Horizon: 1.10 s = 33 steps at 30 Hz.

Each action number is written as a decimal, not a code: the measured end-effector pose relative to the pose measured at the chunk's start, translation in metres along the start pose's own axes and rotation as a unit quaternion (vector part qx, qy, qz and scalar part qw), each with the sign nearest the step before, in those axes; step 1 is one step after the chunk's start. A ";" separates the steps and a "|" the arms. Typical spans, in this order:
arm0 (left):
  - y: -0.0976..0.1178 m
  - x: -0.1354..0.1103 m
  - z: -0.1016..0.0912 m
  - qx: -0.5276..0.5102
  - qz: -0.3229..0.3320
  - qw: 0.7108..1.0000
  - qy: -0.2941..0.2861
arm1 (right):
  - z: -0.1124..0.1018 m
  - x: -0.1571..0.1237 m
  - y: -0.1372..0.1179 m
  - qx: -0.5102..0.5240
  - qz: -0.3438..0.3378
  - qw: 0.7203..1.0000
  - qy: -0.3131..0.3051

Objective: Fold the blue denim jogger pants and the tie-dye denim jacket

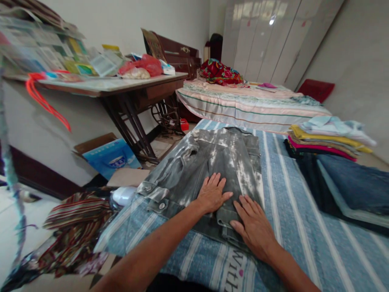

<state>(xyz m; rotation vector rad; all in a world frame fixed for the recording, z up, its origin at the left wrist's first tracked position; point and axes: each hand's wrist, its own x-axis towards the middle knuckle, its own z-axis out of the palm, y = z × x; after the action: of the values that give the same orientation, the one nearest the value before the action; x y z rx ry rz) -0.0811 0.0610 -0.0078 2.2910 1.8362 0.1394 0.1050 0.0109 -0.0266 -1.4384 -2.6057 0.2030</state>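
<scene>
A grey denim jacket (pixel 194 170) with white bleached patches lies face down on a blue-and-white striped bedspread (pixel 282 190). One sleeve is folded in over its back on the right, while the other spreads toward the left with a buttoned cuff. Flat on the middle of the jacket rests my left hand (pixel 212 192), fingers spread. My right hand (pixel 253 223) lies on the folded sleeve near the hem, its fingers stretched out too. Part of the hem is hidden under my hands and forearms.
Folded clothes (pixel 325 140) are stacked at the right, beside folded jeans (pixel 358 182). To the left stands a sewing machine table (pixel 100 87) loaded with bags and boxes. Below it are a blue box (pixel 112 158) and a heap of striped cloth (pixel 79 219). Another bed (pixel 243 103) is behind.
</scene>
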 end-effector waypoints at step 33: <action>-0.100 -0.157 -0.024 -0.119 -0.183 0.886 0.410 | -0.056 0.081 -0.066 0.076 -0.213 0.972 0.067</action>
<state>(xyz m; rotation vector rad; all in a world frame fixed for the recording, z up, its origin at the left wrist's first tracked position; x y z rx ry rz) -0.2166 -0.0687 0.0018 1.7742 2.3863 1.3610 0.0191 0.0464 0.0466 -0.7877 -2.6411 0.2339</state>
